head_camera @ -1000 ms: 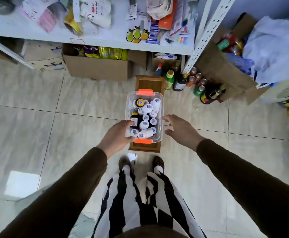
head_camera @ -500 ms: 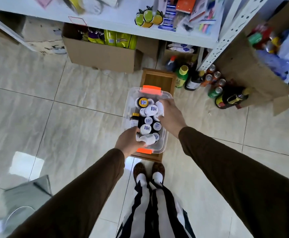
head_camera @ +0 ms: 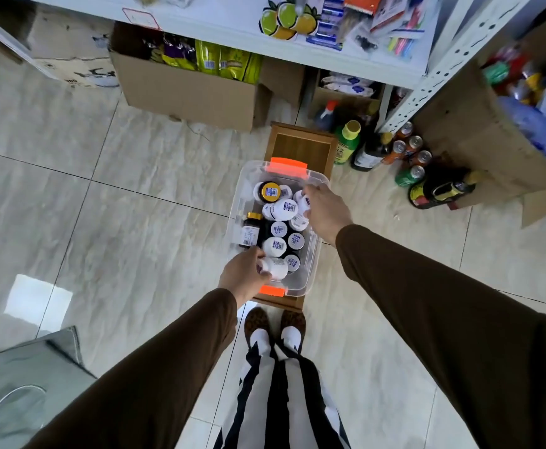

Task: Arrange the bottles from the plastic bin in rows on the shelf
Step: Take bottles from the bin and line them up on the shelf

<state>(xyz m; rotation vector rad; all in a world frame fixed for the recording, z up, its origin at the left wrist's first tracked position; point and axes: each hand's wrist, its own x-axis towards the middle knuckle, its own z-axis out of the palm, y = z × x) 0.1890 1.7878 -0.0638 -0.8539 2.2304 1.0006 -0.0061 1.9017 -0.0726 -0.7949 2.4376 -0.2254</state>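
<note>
The left hand (head_camera: 244, 275) reaches into the near end of the clear plastic bin (head_camera: 312, 254), and its grip is curled around a white bottle (head_camera: 274, 268) that lies on its side, thumb on top and fingers (head_camera: 258, 252) wrapped over the bottle's end. The bottle sits low in the bin, just beside the near orange latch (head_camera: 273, 290).

The right hand (head_camera: 325, 212) is inside the bin at its far right side. Its grip is partly closed over a white-capped bottle (head_camera: 304, 202), with the fingertips touching the cap and the palm covering most of it; whether the bottle is truly clasped or only touched cannot be told.

The rest of the bottles (head_camera: 281, 226) stand packed together in the bin, most with white caps bearing barcode stickers, one with a dark cap (head_camera: 270, 191) at the far end, and a brown bottle with a gold cap (head_camera: 251, 230) leaning against the left wall. The bin rests on a low wooden stool (head_camera: 300, 147) on the tiled floor (head_camera: 119, 189). The white shelf (head_camera: 226, 19) runs across the top of the view, above cardboard boxes (head_camera: 187, 92), with drink bottles and cans (head_camera: 407, 153) clustered by its upright.
</note>
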